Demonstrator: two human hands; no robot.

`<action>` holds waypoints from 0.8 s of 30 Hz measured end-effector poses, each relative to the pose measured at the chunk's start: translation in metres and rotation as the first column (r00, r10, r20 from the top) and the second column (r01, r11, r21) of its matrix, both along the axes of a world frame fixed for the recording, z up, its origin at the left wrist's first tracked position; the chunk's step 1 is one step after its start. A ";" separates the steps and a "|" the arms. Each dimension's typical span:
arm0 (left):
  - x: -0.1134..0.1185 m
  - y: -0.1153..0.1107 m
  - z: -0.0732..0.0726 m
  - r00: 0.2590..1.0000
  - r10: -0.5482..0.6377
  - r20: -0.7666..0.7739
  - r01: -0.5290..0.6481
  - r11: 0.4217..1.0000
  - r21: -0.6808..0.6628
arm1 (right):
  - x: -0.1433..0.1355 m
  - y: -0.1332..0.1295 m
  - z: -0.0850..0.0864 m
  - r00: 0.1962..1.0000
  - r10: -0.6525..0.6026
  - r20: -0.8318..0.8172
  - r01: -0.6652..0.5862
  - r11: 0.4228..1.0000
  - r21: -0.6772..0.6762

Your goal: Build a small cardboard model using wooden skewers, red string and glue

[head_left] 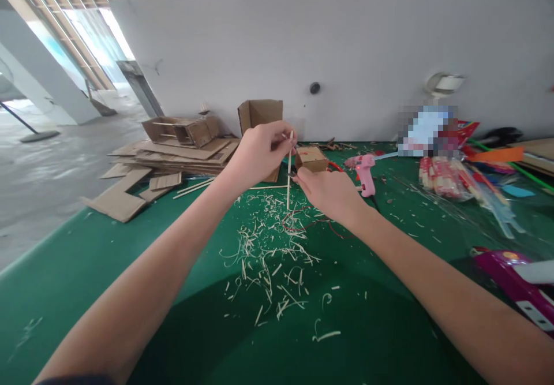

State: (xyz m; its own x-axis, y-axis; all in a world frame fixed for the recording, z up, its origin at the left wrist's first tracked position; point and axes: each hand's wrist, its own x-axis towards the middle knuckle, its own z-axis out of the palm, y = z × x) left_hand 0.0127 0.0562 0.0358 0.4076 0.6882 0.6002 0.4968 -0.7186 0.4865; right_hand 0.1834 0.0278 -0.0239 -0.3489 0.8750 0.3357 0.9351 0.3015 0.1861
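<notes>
A thin pale wooden stick (288, 191) stands nearly upright, its top pinched between the fingers of my left hand (267, 145). My right hand (331, 193) is closed on a small dark tool (292, 174), whose tip lies against or very near the stick's middle; most of the tool is hidden by the fingers. Below both hands, curled wood shavings (264, 246) are scattered over the green tabletop (208, 339). Thin red wire (298, 228) lies among them. Just behind my right hand sits a small cardboard box (311, 159).
Cardboard pieces (173, 157) and an open cardboard frame (182, 131) are stacked at the left. A pink glue gun (366, 174) stands right of my hands. Bundled sticks (441, 177) and a purple tool (515, 281) lie farther right. A grey panel (277, 44) borders the back.
</notes>
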 end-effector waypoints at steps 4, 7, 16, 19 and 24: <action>0.001 0.001 -0.001 1.000 -0.007 0.008 0.007 1.000 -0.005 | 0.001 0.000 -0.003 0.999 0.037 -0.003 -0.037 0.998 -0.056; 0.001 0.002 -0.002 1.000 -0.016 0.013 0.016 1.000 0.003 | 0.002 0.000 -0.010 0.999 0.039 -0.003 -0.039 0.998 -0.057; -0.002 0.005 0.000 1.000 -0.012 0.011 0.013 0.999 -0.034 | 0.012 0.004 -0.017 0.999 0.041 0.028 -0.042 0.999 0.035; -0.002 0.007 -0.001 0.998 -0.049 0.028 0.051 0.997 -0.056 | 0.012 0.006 -0.012 0.999 0.037 -0.001 -0.037 0.998 0.048; 0.001 0.006 -0.003 0.997 -0.063 0.054 0.067 0.995 -0.077 | 0.014 0.007 -0.021 0.991 0.134 -0.021 -0.134 0.991 0.032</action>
State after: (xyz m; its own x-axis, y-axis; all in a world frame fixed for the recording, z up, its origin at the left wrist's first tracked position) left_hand 0.0139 0.0622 0.0323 0.4230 0.7073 0.5664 0.4234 -0.7069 0.5666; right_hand 0.1976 0.0350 -0.0448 -0.4542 0.8102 0.3706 0.8908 0.4191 0.1755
